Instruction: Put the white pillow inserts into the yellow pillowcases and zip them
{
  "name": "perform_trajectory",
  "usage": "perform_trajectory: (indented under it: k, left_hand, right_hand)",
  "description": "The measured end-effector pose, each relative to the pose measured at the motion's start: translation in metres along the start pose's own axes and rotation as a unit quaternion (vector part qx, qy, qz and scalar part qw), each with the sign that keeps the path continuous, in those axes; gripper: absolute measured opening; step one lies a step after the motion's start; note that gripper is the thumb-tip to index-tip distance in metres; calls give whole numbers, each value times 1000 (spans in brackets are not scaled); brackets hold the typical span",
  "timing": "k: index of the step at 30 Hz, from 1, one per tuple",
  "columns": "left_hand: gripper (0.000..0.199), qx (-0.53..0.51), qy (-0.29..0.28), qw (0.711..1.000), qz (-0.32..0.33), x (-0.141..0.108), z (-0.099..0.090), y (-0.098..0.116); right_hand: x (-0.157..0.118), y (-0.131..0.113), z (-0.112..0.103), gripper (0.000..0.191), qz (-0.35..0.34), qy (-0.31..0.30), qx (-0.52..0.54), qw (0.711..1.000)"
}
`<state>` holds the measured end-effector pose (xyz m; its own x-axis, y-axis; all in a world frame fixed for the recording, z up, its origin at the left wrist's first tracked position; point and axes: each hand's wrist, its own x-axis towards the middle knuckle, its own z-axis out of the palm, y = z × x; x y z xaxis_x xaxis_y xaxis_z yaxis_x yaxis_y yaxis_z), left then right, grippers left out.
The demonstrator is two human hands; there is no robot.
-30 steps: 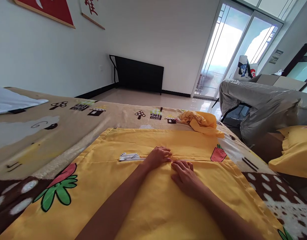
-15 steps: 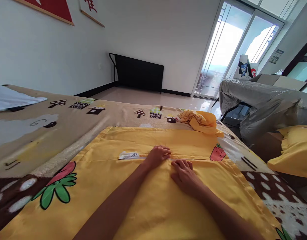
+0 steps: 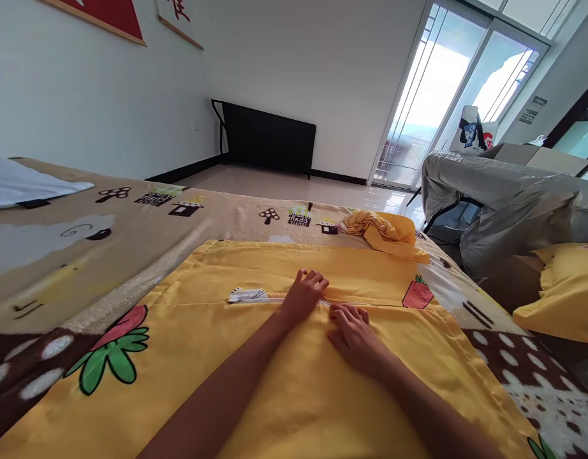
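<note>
A yellow pillowcase (image 3: pixel 256 382) printed with carrots and strawberries lies flat on a patterned blanket (image 3: pixel 83 248). My left hand (image 3: pixel 301 296) rests on the pillowcase at its folded flap edge, fingers slightly lifted and spread. My right hand (image 3: pixel 354 335) lies flat beside it, palm down, fingertips at the same seam. Neither hand grips the cloth. A crumpled yellow cloth (image 3: pixel 382 233) sits beyond them at the blanket's far right.
A silver-grey covered sofa (image 3: pixel 509 197) stands to the right with a yellow pillow (image 3: pixel 564 293) in front of it. A black cabinet (image 3: pixel 268 140) stands against the far wall, glass doors (image 3: pixel 447 95) to its right. White fabric (image 3: pixel 21 185) lies at the far left.
My left hand has lifted its fingers and shifted a little forward over the seam. My right hand stays flat in place.
</note>
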<state>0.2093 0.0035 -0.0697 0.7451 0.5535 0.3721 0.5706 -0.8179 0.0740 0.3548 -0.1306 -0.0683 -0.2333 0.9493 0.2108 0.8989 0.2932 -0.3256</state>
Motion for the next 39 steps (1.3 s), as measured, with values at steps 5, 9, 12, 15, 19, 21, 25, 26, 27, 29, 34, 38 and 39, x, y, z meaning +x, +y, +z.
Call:
perform_trajectory:
  k: [5,9,12,15,19,21,25,26,27,29,34,38,39]
  left_hand:
    - [20,-13,-50,998,33,0,-2,-4]
    - [21,-14,-86,996,28,-2,-14,-3]
    - [21,0,-119,993,13,-3,-28,6]
    - [25,9,-161,987,0,-4,-41,19]
    - [28,0,-200,980,9,-7,-47,31]
    - [29,-5,-202,979,13,-7,-45,33]
    - [27,-3,-202,979,8,-6,-40,34]
    - [26,-2,-204,979,6,-6,-39,34]
    - [26,-2,-204,979,5,-6,-38,34]
    - [26,-3,-204,979,2,-6,-38,34]
    - [25,-7,-209,978,-15,-7,-40,33]
    - [27,-12,-206,978,-35,-7,-40,31]
    - [27,-14,-204,978,-38,-7,-39,31]
  right_hand:
    - [1,2,2,21,0,4,8,1000]
    - [3,5,4,23,23,9,32,999]
    - [3,5,5,27,28,9,25,999]
    - [3,5,6,30,11,11,-8,1000]
    - [2,6,9,36,16,11,-27,999]
    - [1,7,10,40,24,10,-31,999]
    - [1,9,9,48,4,-22,-18,1000]
    - [1,10,9,49,1,-28,-13,1000]
    - [1,10,8,50,-1,-32,-8,999]
    - [2,10,7,51,1,-29,-2,1000]
    - [2,10,6,49,2,-14,14,1000]
    - [3,7,3,44,4,-4,28,1000]
    - [3,6,2,42,4,-1,32,999]
